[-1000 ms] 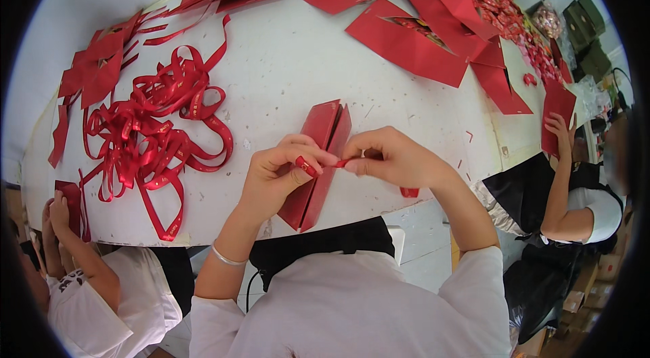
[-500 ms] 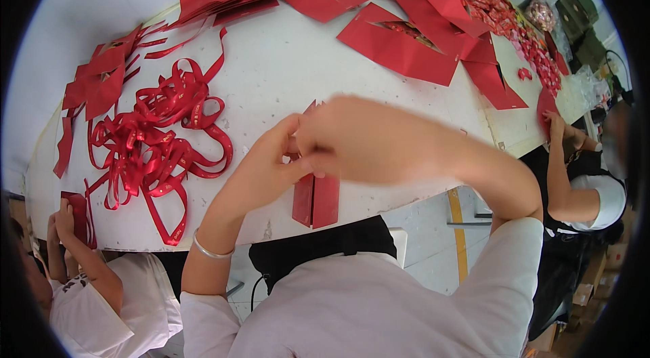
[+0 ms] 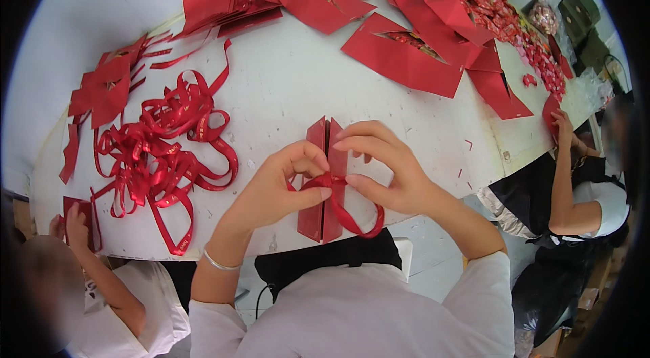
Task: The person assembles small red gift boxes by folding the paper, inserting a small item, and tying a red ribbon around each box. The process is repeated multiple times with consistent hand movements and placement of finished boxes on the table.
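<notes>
A narrow red box [image 3: 311,221] with a dark gap along its middle lies on the table before me. A red ribbon [image 3: 369,232] crosses the box at about its middle, and one length curves off to the right side. My left hand [image 3: 281,182] is closed, pinching the ribbon between thumb and fingers on top of the box. Over the box's right side, my right hand [image 3: 396,175] has its fingers curved and apart from the thumb. Its thumb tip is close to the ribbon; whether it touches is unclear.
A tangled pile of red ribbon [image 3: 159,148] lies to the left. Red folded cartons [image 3: 406,60] line the far side, with many small red packets [image 3: 474,2] at the far right. One person [image 3: 586,202] works at right, another [image 3: 122,297] at left, each handling a red piece.
My right arm has swung back from across the box to its right side. The hands have drawn apart, and the ribbon on the box now shows.
</notes>
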`<action>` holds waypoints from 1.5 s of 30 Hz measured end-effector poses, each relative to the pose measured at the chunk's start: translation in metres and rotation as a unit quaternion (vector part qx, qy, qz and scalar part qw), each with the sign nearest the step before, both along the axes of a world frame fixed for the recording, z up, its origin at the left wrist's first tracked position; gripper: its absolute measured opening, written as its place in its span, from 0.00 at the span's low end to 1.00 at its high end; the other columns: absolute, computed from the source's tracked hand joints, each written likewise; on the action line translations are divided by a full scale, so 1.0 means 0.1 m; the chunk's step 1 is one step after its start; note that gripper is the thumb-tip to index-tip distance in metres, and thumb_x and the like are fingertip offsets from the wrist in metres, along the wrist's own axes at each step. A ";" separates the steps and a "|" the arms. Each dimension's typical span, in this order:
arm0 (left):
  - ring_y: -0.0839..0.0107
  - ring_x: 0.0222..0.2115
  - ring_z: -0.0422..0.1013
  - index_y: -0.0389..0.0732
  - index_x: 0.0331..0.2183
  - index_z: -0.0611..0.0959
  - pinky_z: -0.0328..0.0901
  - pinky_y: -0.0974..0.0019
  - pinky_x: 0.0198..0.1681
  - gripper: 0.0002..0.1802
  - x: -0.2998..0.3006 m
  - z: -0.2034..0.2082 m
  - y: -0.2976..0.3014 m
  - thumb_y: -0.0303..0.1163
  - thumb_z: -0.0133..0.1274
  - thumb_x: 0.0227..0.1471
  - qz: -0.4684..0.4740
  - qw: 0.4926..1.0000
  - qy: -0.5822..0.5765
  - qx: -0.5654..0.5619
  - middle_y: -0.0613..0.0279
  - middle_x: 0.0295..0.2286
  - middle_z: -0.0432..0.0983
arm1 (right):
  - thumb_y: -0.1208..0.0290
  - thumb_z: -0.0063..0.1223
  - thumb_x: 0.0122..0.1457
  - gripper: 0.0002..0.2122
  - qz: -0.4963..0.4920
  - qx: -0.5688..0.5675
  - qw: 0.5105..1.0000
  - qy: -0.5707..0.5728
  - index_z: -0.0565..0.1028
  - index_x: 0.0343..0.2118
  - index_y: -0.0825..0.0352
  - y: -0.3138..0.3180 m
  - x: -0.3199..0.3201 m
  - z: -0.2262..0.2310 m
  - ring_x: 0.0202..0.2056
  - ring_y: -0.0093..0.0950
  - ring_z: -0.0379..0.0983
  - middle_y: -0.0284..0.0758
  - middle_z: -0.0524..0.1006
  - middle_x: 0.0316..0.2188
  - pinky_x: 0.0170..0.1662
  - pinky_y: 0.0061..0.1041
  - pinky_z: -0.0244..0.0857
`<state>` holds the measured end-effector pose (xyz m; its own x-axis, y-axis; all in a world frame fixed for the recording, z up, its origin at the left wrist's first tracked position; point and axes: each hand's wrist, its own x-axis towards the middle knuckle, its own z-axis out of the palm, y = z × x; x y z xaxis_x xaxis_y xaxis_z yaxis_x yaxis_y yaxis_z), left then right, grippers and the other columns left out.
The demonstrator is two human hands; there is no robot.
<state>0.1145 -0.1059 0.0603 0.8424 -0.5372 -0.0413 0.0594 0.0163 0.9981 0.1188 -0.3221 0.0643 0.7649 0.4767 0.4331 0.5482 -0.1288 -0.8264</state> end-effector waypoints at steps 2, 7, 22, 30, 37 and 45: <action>0.82 0.31 0.67 0.43 0.33 0.68 0.59 0.74 0.41 0.18 -0.01 0.00 0.00 0.18 0.56 0.42 0.007 1.000 -0.024 0.006 0.70 0.28 0.71 | 0.80 0.54 0.50 0.15 0.090 0.004 0.994 0.058 0.71 0.42 0.68 0.05 0.06 -0.07 0.40 0.30 0.67 0.38 0.70 0.40 0.43 0.27 0.64; 0.81 0.33 0.66 0.43 0.33 0.66 0.59 0.73 0.42 0.18 -0.07 -0.08 -0.03 0.17 0.55 0.42 0.052 0.998 -0.038 -0.009 0.68 0.29 0.70 | 0.82 0.54 0.49 0.16 0.118 -0.044 0.991 0.045 0.71 0.44 0.68 0.10 0.13 -0.14 0.41 0.31 0.68 0.38 0.70 0.42 0.42 0.27 0.65; 0.80 0.33 0.66 0.43 0.36 0.62 0.62 0.73 0.40 0.21 -0.10 -0.14 -0.06 0.16 0.53 0.43 0.099 0.993 0.015 -0.066 0.65 0.30 0.71 | 0.86 0.51 0.49 0.12 0.099 -0.031 0.994 -0.016 0.70 0.38 0.69 0.14 0.19 -0.23 0.35 0.32 0.68 0.38 0.68 0.39 0.36 0.25 0.64; 0.81 0.26 0.68 0.40 0.35 0.62 0.66 0.78 0.26 0.20 -0.25 -0.22 -0.33 0.13 0.52 0.43 0.283 0.926 -0.230 0.100 0.61 0.29 0.72 | 0.85 0.43 0.54 0.04 0.090 -0.028 0.995 0.041 0.65 0.31 0.69 0.22 0.17 -0.24 0.34 0.33 0.61 0.37 0.63 0.33 0.37 0.27 0.59; 0.83 0.23 0.67 0.34 0.35 0.72 0.65 0.78 0.23 0.11 -0.26 -0.35 -0.36 0.15 0.51 0.45 0.324 0.891 -0.290 0.129 0.62 0.27 0.72 | 0.85 0.48 0.50 0.07 0.104 -0.036 0.992 0.064 0.65 0.30 0.69 0.16 0.14 -0.22 0.34 0.29 0.62 0.37 0.65 0.36 0.37 0.23 0.61; 0.82 0.23 0.66 0.34 0.33 0.74 0.63 0.80 0.25 0.10 -0.22 -0.32 -0.29 0.13 0.50 0.46 0.273 0.953 -0.133 -0.010 0.64 0.28 0.70 | 0.87 0.51 0.44 0.11 0.062 -0.005 0.998 0.006 0.65 0.29 0.68 0.21 0.14 -0.32 0.30 0.27 0.66 0.36 0.69 0.34 0.29 0.23 0.63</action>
<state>0.0923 -0.1346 0.0282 0.9758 -0.0133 0.2181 -0.2182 -0.0079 0.9759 0.1332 -0.3013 0.0318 0.7052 0.5718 0.4192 0.5508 -0.0695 -0.8317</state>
